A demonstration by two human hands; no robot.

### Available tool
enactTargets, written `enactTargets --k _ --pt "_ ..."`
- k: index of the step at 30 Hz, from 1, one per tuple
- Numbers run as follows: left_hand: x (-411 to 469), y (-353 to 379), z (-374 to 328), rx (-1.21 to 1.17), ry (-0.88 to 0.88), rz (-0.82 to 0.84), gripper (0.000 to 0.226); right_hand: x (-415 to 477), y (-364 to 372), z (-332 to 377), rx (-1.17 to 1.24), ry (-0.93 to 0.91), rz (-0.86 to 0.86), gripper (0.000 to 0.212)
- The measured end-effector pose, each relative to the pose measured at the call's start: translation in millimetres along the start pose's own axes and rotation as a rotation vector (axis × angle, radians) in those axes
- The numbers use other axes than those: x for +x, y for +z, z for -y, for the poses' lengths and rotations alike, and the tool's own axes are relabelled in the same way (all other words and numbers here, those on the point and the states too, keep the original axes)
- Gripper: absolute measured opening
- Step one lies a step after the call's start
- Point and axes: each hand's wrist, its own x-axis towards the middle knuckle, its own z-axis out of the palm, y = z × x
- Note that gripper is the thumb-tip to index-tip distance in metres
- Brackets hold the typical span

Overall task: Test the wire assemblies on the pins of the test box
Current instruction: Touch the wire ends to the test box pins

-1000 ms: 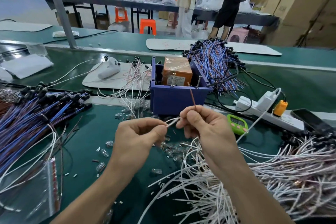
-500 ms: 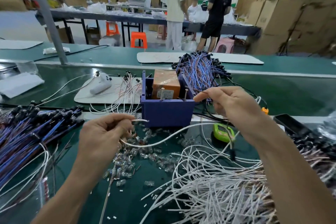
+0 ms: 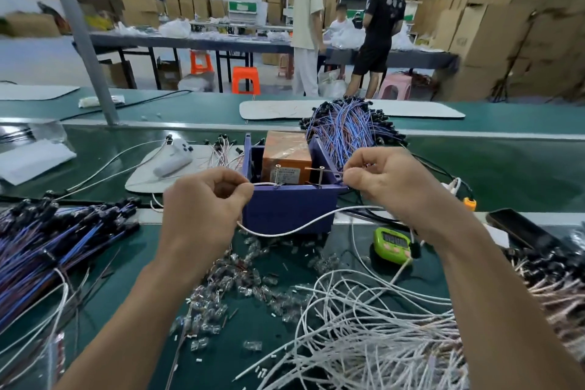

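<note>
While the thin white wire assembly sags between the hands, one end is pinched by the left hand at the upright metal pin of the purple plastic test box, just beside the thumb. The other end is pinched by the right hand at the second pin.

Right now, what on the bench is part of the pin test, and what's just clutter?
In use: left hand, right hand, white wire assembly, blue test box, pins, white wire pile.
Lying about: green timer, phone, clear connectors.
</note>
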Motion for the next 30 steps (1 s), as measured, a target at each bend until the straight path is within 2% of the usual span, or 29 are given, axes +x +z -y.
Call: enactTargets --k 8,18,27,30 --pt "11 13 13 0.113 0.032 -0.054 0.018 5 -3 -9 0.030 -0.002 0.019 0.010" --pt "12 24 20 0.106 0.032 -0.096 0.034 8 -1 -11 0.073 0.030 0.017 0.011" --pt "9 32 25 0.115 0.017 -0.113 0.027 8 0 -11 0.052 0.080 0.015 0.014" --pt "9 33 26 0.123 0.001 -0.134 0.027 9 0 -10 -0.021 0.097 -0.026 0.016"
